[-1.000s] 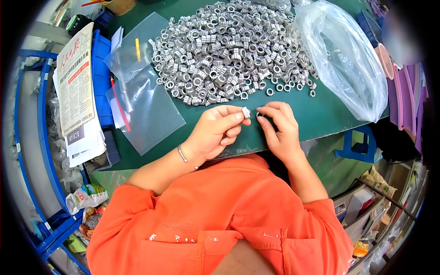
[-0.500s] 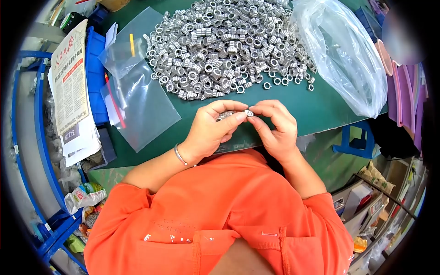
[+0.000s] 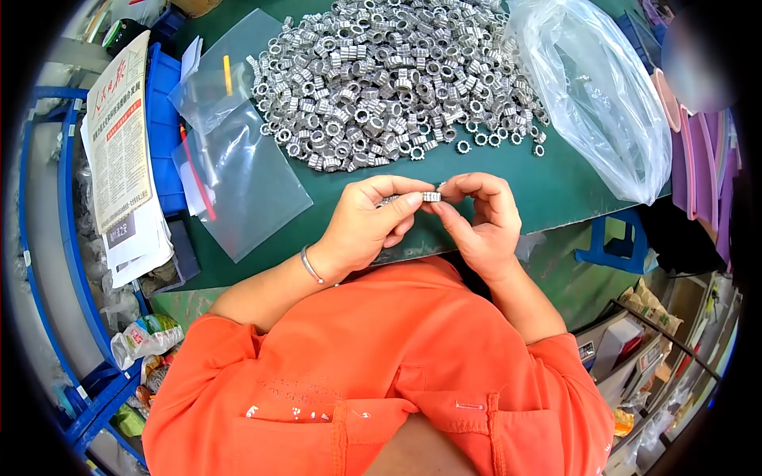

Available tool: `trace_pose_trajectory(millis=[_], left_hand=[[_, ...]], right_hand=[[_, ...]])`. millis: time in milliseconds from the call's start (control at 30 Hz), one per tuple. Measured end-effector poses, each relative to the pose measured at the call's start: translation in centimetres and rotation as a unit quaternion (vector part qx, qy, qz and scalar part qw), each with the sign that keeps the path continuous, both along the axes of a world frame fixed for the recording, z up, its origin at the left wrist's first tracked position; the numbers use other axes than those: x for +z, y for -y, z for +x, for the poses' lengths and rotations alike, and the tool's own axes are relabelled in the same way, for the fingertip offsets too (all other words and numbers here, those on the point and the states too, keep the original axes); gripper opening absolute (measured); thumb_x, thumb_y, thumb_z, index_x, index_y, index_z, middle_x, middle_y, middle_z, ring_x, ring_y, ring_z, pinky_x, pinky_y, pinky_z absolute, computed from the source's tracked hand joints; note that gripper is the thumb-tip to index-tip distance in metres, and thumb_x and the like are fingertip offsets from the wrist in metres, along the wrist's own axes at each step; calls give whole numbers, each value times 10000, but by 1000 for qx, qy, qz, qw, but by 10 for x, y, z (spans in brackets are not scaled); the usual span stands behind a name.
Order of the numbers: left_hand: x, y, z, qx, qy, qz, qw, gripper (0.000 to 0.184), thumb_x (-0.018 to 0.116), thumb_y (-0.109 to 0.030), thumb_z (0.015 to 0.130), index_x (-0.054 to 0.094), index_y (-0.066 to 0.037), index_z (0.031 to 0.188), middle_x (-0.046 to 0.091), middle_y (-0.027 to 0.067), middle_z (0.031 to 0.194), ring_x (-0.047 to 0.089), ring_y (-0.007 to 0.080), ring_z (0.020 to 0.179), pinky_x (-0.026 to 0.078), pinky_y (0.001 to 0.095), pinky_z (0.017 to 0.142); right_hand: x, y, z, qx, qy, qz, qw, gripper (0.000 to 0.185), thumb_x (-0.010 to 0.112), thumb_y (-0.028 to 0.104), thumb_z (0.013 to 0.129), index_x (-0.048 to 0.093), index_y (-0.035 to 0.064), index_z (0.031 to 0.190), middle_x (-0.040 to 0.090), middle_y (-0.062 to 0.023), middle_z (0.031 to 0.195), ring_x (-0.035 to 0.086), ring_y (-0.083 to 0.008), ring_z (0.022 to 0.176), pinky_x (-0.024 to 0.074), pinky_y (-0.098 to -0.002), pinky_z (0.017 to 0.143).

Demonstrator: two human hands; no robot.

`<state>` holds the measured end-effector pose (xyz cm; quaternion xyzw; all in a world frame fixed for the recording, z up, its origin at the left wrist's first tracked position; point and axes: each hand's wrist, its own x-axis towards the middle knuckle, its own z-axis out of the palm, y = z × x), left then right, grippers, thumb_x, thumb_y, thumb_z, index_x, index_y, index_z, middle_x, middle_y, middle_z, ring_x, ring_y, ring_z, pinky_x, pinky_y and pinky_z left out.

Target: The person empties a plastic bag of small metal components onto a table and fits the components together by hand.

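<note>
Between my two hands, just above the table's near edge, is a small silvery toothed metal ring point(image 3: 431, 197). My left hand point(image 3: 369, 216) pinches it between thumb and index finger, and more metal shows partly hidden behind those fingers. The thumb of my right hand point(image 3: 484, 222) touches the ring's right side, and its curled index finger has a small metal piece at the tip. Beyond my hands lies a large heap of similar metal rings point(image 3: 397, 87), with a few loose ones at its near edge.
On the green table point(image 3: 341, 206) a clear plastic bag point(image 3: 595, 103) lies right of the heap. Flat clear bags point(image 3: 254, 182) lie left, beside a blue bin point(image 3: 165, 127) and a newspaper point(image 3: 123, 135). A blue stool point(image 3: 619, 244) stands at the right.
My hands were apart one second ago and have come together at the ring. Since half a second ago, my right fingers have shifted slightly. The view has moved a little.
</note>
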<state>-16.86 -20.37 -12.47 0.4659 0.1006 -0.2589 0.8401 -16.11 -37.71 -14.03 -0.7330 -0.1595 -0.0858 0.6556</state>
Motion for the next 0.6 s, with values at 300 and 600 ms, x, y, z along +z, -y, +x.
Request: trace_pose_trajectory(millis=[300,600], left_hand=[[0,0,-1,-11,-14,4,1000,196,553,-75,899,608,23,1060,571,18,770,422,40,547,312,169,426],[0,2,-1,16,-25,-6,1000,162,575,-70,884,601,15,1019,566,19,754,424,40,542,314,169,420]], right_hand=[[-2,0,-1,15,13,33,999,344,686,-89,722,513,-17,1010,616,-102,890,588,-148,780,481,-254,702],[-6,0,-1,7,48,1,999,360,696,-91,701,510,0,995,620,-100,878,595,-157,754,482,-248,673]])
